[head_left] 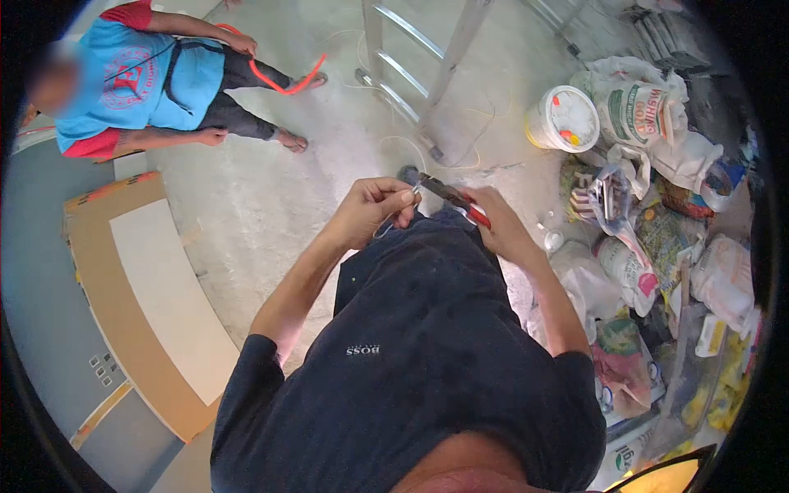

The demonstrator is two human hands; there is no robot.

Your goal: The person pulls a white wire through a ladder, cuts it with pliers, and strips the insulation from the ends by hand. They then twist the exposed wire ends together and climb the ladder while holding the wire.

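— Bare concrete floor [271, 189] runs under everything, with a ladder [427, 74] standing ahead and a heap of bags [657, 246] on the right beside a white bucket [561, 117]. What else?

— Another person [140, 82] in a blue shirt stands off to the left, holding an orange hose [283, 82], well apart from the work.

— And the hands?

— The right hand [497, 222] is closed round the red grips of the pliers [452, 197]. Their long axis points left, nose toward the other hand.

— Which holds what?

— The left hand [374, 209] pinches a thin wire [411, 191] between thumb and fingertips, just at the pliers' nose. Whether the nose already grips the wire, I cannot tell.
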